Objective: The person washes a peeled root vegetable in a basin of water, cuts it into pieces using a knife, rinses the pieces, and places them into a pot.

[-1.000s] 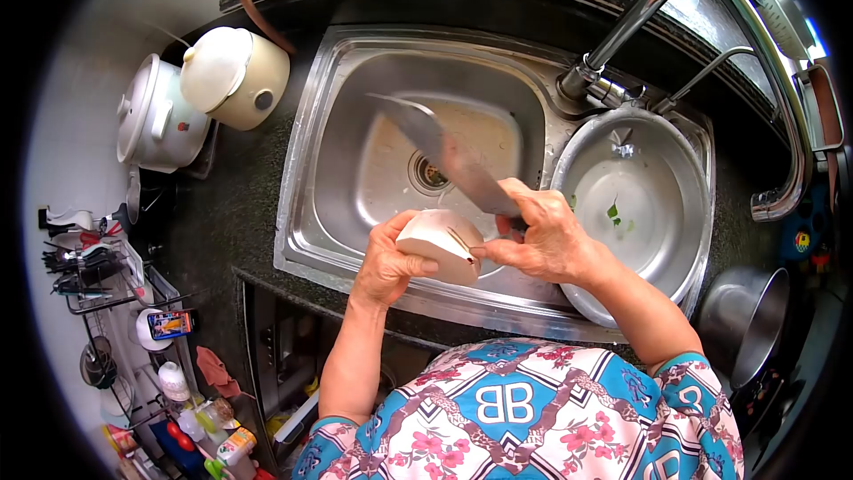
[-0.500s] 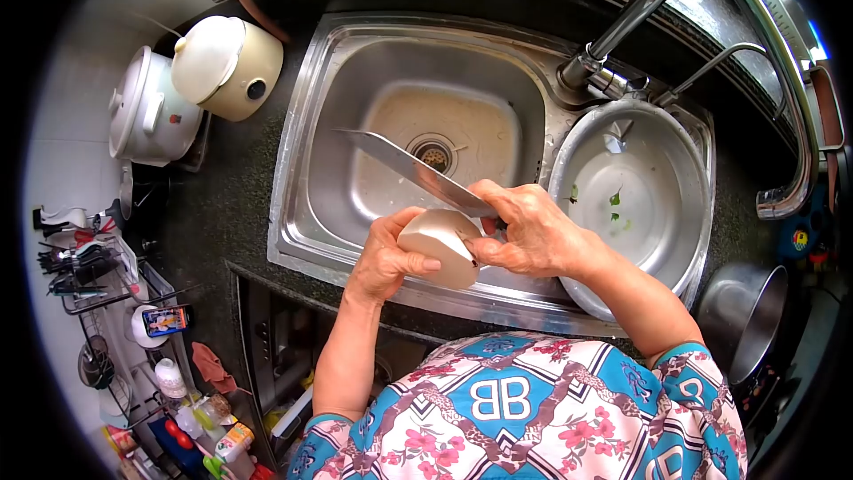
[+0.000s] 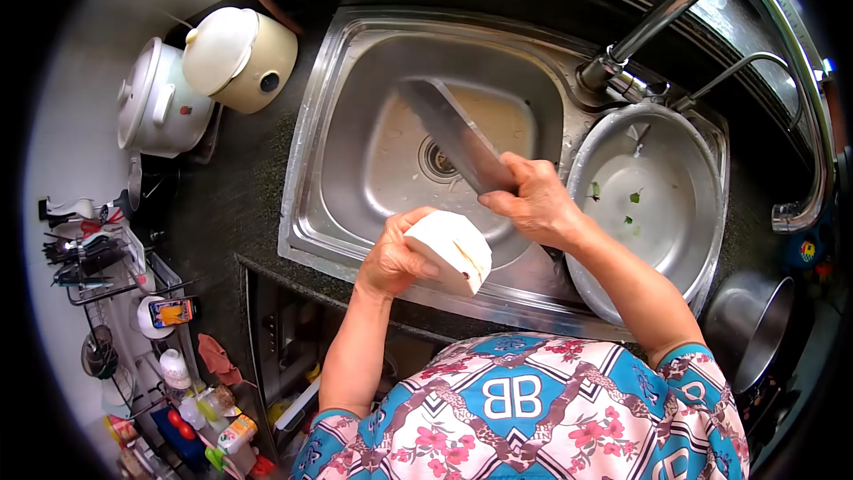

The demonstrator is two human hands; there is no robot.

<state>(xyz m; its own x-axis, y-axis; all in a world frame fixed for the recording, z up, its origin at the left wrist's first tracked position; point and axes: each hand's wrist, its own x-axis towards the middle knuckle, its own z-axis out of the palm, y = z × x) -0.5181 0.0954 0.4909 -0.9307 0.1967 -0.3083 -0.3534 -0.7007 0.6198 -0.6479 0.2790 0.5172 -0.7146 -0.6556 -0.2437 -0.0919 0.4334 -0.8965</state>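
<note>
Knife (image 3: 453,138) gripped in the right hand (image 3: 539,204); long axis runs forward-left from those fingers, over the sink basin (image 3: 351,151), apart from the pale piece (image 3: 444,249). Piece held by the left hand (image 3: 395,256), left and bodyward of the right fingers. Basin room lies ahead; metal bowl (image 3: 662,213) bounds the right.

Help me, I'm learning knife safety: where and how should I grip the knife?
The knife is best gripped by its handle, mostly hidden in the right hand, coming from the person's right: the long blade slants away over the sink, so that side likely keeps hands off the blade.
</note>
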